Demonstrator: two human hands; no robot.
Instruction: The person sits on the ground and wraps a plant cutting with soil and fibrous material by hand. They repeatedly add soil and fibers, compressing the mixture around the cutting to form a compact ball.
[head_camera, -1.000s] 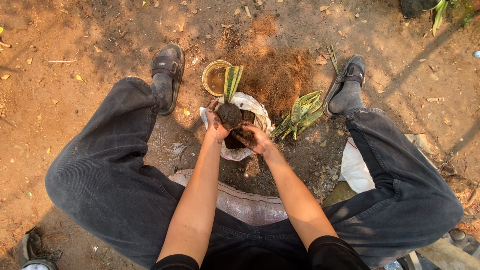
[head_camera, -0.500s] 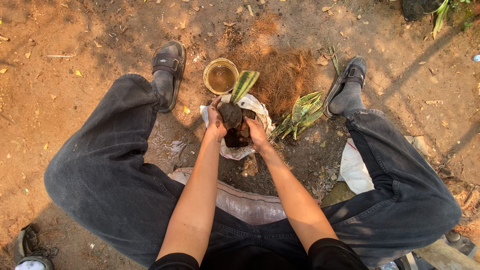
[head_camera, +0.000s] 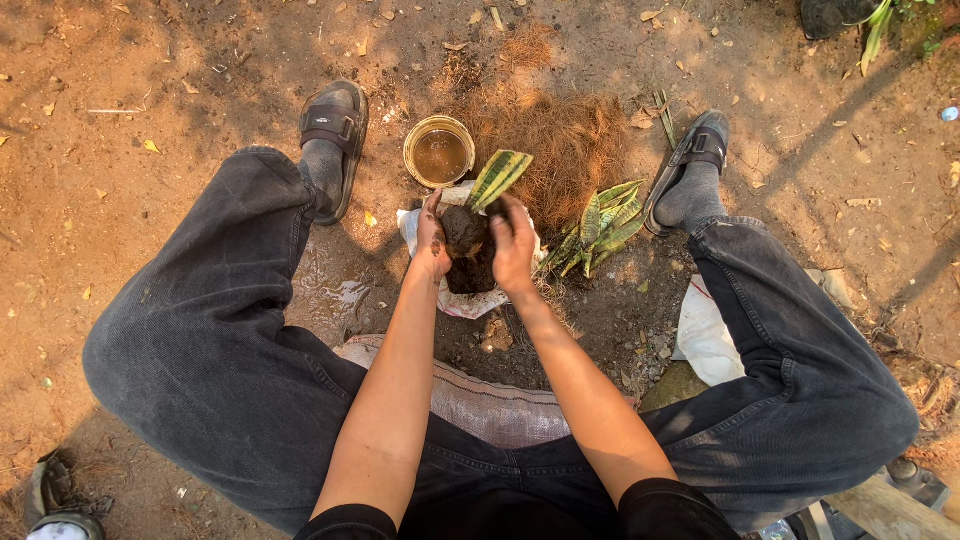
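Both your hands, left hand (head_camera: 432, 240) and right hand (head_camera: 513, 243), clamp the plant's soil ball (head_camera: 463, 232) at frame centre, mid-shaping; next, probably firmer, even pressing around it.

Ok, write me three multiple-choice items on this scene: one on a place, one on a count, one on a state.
1. Where is the round tub of brown water?
A. beyond the hands, by the left foot
B. behind the person
C. on the right knee

2. How many hands press the soil ball?
A. none
B. one
C. two

3. The plant's striped leaves are:
A. buried
B. sticking out of the ball
C. cut off

Answers: A, it sits near the left sandal; C, left hand and right hand both cup it; B, they point away from the ball.
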